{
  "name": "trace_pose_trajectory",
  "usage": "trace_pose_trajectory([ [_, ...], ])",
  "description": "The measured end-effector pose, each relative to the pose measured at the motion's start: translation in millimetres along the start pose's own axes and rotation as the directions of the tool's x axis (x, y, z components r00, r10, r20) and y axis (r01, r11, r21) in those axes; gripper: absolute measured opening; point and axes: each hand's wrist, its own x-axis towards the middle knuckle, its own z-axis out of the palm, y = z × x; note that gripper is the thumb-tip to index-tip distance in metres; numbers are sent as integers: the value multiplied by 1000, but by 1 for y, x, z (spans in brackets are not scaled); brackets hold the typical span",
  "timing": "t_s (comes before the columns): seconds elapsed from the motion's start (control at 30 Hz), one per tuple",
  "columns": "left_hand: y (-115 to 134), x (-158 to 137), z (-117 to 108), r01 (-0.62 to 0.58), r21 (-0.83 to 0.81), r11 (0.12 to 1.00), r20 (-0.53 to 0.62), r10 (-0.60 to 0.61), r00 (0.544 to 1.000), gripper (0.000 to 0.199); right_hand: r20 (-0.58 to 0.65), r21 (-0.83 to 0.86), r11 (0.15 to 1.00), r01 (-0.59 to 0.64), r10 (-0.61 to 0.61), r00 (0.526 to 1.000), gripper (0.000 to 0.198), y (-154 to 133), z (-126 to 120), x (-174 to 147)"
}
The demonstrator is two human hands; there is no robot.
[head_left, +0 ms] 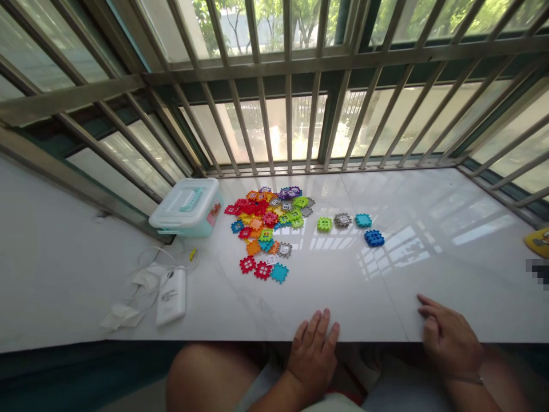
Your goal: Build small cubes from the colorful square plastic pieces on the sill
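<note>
My left hand lies flat on the front edge of the white table, fingers stretched out and holding nothing. Farther right, my right hand rests at the same edge. Its index finger points forward, the other fingers are partly bent, and I see nothing in it. Beyond the hands lies a heap of coloured interlocking plastic tiles. To its right stand small stacks of tiles: green, grey, light blue and dark blue. Neither hand touches the tiles.
A lidded plastic box stands at the back left. In front of it lie a white power bank, a cable and crumpled tissues. Metal bars close off the windows behind. A yellow object shows at the right edge.
</note>
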Motion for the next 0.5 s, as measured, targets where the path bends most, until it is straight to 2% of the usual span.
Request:
trace_pose_trajectory([
  [0.13, -3, -2, -1, -43, -2, 999, 5, 43, 999, 59, 44, -45, 999, 15, -13, 999, 20, 1, 1, 2],
  [0.23, -4, -3, -1, -61, 4, 998, 9, 61, 998, 61, 59, -104, 995, 5, 1, 998, 19, -9, 3, 5],
  [0.5, -1, -2, 0, -42, 28, 999, 16, 42, 999, 61, 31, -43, 997, 71, -69, 997, 14, -73, 19, 11],
])
